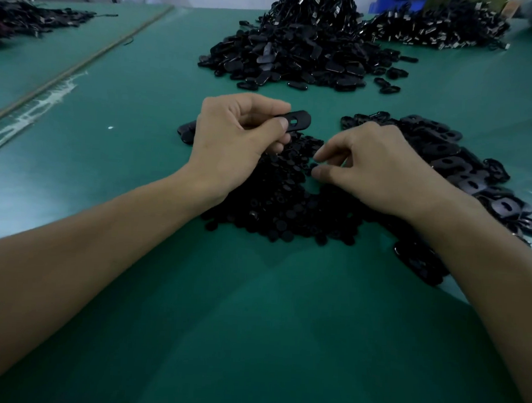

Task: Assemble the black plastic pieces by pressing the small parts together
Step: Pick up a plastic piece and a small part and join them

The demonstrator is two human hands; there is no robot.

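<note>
L hand (231, 132) pinches slotted plate (299, 119); R hand (379, 163) pinches small disc (313, 166).

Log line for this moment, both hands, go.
left hand: holds slotted oblong plate | right hand: fingers at pile of small round pieces, pinch unclear | parts: not yet joined

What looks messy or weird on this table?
White streaks smear the green table at far left, beside a long strip; they look like spilled or dried residue. Nothing else stands out.
</note>
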